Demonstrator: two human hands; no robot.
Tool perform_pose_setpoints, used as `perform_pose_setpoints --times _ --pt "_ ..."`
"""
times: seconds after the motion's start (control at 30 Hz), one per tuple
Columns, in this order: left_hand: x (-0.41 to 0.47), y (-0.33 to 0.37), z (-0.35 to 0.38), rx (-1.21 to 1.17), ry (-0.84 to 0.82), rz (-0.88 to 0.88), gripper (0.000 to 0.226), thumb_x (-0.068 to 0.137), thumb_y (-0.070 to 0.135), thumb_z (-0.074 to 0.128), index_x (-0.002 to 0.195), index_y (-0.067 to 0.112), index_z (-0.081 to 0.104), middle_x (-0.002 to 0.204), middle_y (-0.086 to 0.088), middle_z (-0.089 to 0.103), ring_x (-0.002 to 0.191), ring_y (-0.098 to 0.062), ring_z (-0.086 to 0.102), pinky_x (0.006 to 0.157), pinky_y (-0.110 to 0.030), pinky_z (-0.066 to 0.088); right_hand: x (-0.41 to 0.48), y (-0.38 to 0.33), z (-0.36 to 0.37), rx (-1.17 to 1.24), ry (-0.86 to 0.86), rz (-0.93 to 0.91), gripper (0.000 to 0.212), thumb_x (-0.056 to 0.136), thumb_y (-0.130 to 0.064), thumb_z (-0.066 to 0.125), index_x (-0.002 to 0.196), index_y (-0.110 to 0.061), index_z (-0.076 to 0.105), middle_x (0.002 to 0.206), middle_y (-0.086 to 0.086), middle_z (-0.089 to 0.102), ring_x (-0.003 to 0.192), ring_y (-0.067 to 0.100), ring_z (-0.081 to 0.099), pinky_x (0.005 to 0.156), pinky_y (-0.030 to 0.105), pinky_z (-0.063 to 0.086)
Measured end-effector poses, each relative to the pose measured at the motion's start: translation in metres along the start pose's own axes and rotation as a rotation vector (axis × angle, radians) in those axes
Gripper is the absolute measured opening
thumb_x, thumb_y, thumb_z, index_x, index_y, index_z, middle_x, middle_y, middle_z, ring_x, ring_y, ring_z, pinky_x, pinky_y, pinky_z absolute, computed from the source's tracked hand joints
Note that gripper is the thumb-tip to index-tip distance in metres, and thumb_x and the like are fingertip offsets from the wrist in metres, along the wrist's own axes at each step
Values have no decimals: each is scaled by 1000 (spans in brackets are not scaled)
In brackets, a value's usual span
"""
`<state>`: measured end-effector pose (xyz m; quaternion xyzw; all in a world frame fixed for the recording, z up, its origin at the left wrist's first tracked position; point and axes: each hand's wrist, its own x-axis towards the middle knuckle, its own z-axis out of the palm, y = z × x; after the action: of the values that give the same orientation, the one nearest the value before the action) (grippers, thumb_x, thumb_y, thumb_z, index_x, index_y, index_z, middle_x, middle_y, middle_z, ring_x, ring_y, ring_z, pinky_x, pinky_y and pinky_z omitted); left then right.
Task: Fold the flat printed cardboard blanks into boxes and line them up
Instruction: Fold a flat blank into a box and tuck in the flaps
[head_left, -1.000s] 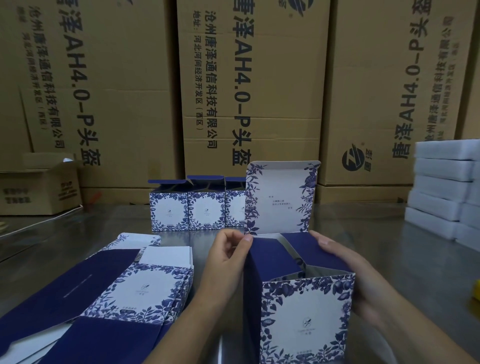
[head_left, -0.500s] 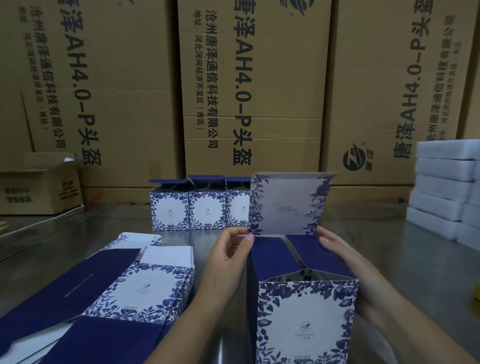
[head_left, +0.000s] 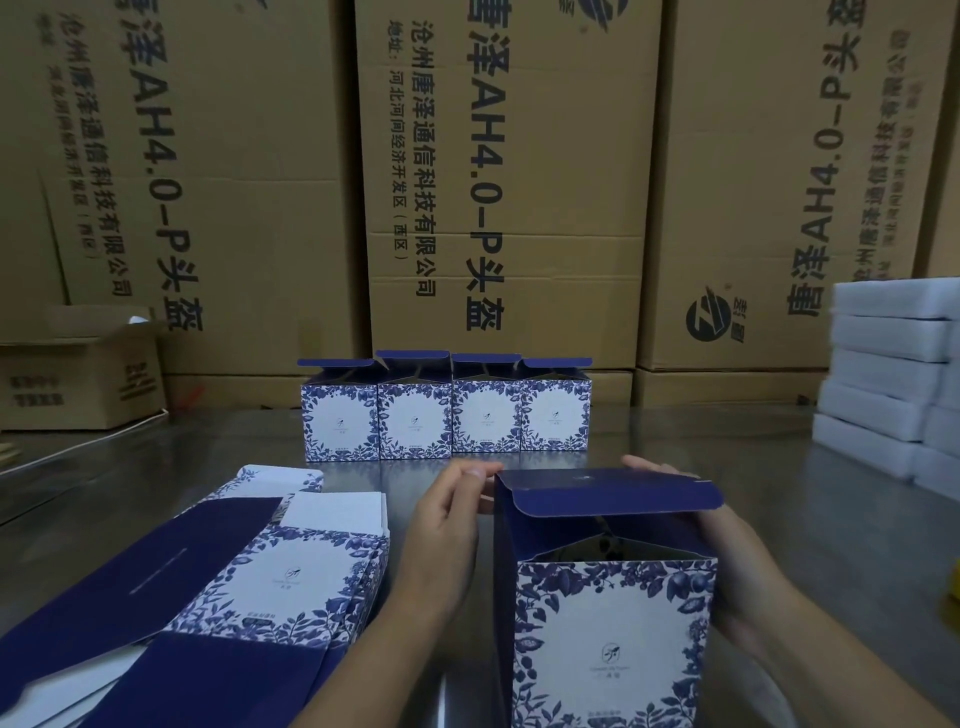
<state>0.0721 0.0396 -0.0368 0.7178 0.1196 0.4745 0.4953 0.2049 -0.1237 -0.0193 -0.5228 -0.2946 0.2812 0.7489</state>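
Observation:
A blue-and-white floral box (head_left: 613, 639) stands upright close in front of me, its dark blue lid flap (head_left: 608, 493) bent forward over the open top. My left hand (head_left: 447, 519) pinches the flap's left back corner. My right hand (head_left: 737, 561) wraps the box's right side, fingers on the flap's far edge. Behind it, several folded boxes (head_left: 447, 415) stand side by side in a row with lids half open. A stack of flat printed blanks (head_left: 260, 587) lies at the left.
The work surface is a metal table (head_left: 779, 493). Large brown shipping cartons (head_left: 509, 182) form a wall behind it. A small open carton (head_left: 78, 374) sits at the far left. White foam blocks (head_left: 893, 374) are stacked at the right. Something yellow (head_left: 955, 577) shows at the right edge.
The lid flap, upright a second ago with its white inner face showing, has been folded forward and down over the box top. That uncovered a further box in the back row.

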Motion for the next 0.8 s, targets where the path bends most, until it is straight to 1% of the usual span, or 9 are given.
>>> perform_pose_setpoints --times 0.1,0.23,0.3,0.37,0.43,0.57,0.63,0.7,0.8 --pt "0 1 0 1 8 9 31 100 21 36 93 28 66 88 35 64 80 15 57 62 -5 41 1 2 -1 -4 22 3 43 69 -49 56 101 -27 72 103 7 72 90 26 70 73 40 48" --pt "0 1 -1 -6 4 12 23 96 24 45 92 27 67 87 29 66 72 12 57 60 -4 40 1 2 0 -33 14 16 50 65 -56 57 104 -27 70 103 8 72 91 27 70 75 41 48" --pt "0 0 -2 -6 2 10 19 94 26 49 91 26 68 89 27 67 69 11 56 60 -4 40 1 1 0 -36 6 18 55 61 -55 60 107 -26 69 108 6 71 95 27 69 78 41 48" --pt "0 -1 -2 -6 2 1 17 92 28 51 91 28 68 91 28 67 73 11 56 61 -5 41 1 1 1 -34 12 8 54 58 -52 64 104 -26 72 116 2 67 100 26 67 81 40 48" --pt "0 -2 -3 -12 2 -14 16 91 30 53 90 30 68 90 27 67 76 10 57 64 -8 42 0 -1 1 -34 4 -3 47 58 -48 64 99 -28 74 112 1 69 96 24 68 78 38 48" --pt "1 -6 -4 -27 -19 -55 12 88 38 59 93 36 70 95 21 69 90 2 61 76 -25 48 -2 -2 1 -66 -2 -20 34 69 -41 59 99 -31 73 102 -2 73 91 19 70 74 35 48" --pt "1 -7 -5 -34 -26 -70 23 79 45 57 96 38 71 99 20 70 97 -1 62 85 -33 51 -1 -1 1 -74 8 -29 29 80 -35 55 105 -30 70 99 -2 73 88 19 70 75 37 48" --pt "1 -6 -5 -50 -43 -89 31 76 46 56 102 37 70 105 17 70 104 -3 61 94 -39 49 0 -1 2 -82 21 -27 26 90 -29 49 109 -30 67 98 -2 74 88 18 70 77 36 49" --pt "1 -5 -5 -75 -62 -119 34 76 47 58 106 37 70 111 13 69 110 -7 60 98 -42 47 -1 0 3 -64 22 -20 26 93 -26 47 110 -30 66 98 -4 74 88 16 70 71 33 47"
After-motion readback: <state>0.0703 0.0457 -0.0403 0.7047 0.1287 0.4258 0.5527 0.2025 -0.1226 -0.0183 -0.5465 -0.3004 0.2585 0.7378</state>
